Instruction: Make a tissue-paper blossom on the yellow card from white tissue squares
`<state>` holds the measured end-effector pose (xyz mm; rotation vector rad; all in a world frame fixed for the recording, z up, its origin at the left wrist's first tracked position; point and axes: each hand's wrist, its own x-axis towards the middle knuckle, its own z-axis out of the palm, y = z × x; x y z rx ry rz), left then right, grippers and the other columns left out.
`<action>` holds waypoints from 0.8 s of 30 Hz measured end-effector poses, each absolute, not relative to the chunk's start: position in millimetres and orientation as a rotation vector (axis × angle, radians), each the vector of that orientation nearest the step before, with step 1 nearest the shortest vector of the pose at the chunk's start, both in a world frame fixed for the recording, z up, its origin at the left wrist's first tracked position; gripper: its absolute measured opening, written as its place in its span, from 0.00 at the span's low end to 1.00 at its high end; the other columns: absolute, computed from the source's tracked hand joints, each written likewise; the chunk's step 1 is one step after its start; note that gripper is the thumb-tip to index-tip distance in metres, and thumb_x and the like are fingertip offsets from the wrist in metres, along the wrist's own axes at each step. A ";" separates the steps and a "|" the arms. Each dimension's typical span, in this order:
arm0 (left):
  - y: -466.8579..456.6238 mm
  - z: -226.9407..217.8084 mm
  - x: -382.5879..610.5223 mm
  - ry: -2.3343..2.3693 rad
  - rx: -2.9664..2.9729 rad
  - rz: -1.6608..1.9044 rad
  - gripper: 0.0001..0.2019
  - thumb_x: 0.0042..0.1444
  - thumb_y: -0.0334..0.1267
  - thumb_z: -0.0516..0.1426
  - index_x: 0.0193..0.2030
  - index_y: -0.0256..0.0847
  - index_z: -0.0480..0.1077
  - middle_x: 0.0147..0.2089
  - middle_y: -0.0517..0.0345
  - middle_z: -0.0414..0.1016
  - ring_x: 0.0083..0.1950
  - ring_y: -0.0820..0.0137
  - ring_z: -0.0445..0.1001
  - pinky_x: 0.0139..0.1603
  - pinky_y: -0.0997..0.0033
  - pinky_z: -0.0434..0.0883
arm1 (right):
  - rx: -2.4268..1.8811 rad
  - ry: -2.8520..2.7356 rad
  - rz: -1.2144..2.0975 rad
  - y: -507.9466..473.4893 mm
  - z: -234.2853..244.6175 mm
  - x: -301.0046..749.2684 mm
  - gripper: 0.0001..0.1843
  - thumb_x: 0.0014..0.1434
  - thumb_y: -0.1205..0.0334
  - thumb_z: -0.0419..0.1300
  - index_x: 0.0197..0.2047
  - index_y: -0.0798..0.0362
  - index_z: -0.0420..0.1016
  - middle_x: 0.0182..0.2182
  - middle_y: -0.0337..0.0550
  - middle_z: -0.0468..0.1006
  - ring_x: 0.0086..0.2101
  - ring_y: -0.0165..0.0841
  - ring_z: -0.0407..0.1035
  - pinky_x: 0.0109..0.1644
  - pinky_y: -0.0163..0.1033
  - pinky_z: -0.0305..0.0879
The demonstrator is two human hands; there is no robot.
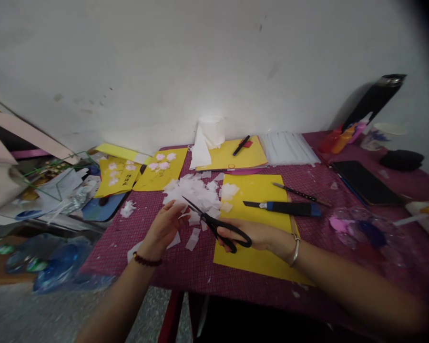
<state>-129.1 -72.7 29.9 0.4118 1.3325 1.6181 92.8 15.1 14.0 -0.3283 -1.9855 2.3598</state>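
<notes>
My right hand (pixel 241 232) is closed around black-handled scissors (pixel 219 225), its fingers in the handle loops. The scissor blades point up and left, toward the fingertips of my left hand (pixel 165 225). That hand is pinched, with what looks like a small piece of white paper at its fingertips, hard to separate from the white behind. Just beyond both hands lies a heap of cut white paper pieces (pixel 195 189). A loose white strip (pixel 192 239) rests on the cloth. Under my right wrist is a yellow sheet (pixel 253 259) with some white pieces on its upper left.
On the yellow sheet lie a utility knife (pixel 293 208) and a dark pencil (pixel 295 191). Behind stand a tissue roll (pixel 211 131) and yellow cards with pink flowers (pixel 164 166). To the right are a phone (pixel 368 181), a clear palette (pixel 389 233) and paint bottles (pixel 343 138).
</notes>
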 end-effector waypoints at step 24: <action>-106.9 50.0 -205.8 2.140 1.255 1.023 0.11 0.47 0.41 0.61 0.35 0.38 0.75 0.35 0.56 0.77 0.34 0.69 0.72 0.35 0.70 0.68 | -0.304 -1.681 2.573 20.2 -7.0 97.5 0.27 0.61 0.37 0.52 0.41 0.56 0.67 0.30 0.44 0.72 0.27 0.29 0.66 0.32 0.38 0.64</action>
